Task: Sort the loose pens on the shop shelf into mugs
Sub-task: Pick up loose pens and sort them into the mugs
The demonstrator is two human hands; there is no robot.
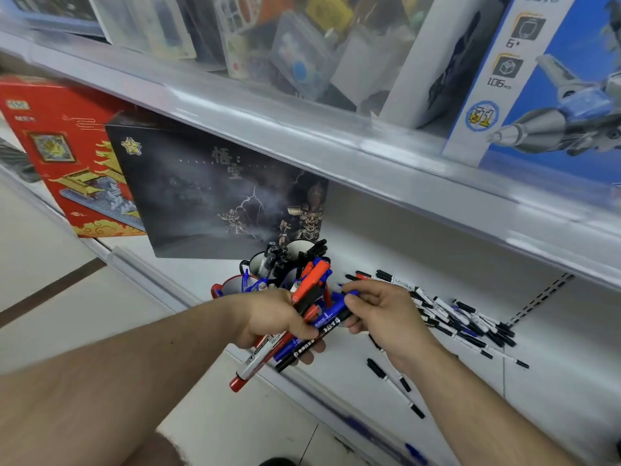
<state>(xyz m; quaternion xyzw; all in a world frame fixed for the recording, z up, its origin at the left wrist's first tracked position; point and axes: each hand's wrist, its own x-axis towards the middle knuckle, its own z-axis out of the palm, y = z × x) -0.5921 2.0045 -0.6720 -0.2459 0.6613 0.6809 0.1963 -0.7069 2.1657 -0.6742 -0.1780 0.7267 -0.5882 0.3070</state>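
Sorting stood partway: left hand [275, 317] gripped mixed red, blue and black marker pens [304, 326]; right hand [379, 314] pinched one blue marker [336, 311]. Dark white-lined mugs [268, 264] held some; scattered black-capped white pens [460, 317] remained on white shelf [554, 348].

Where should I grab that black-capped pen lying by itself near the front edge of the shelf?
Pinch the pen at the bare white middle of its barrel, coming straight down from above. It lies flat on the shelf, slanted, with space on both sides, so fingers can probably close across its narrow width without bumping the pile of pens farther back.
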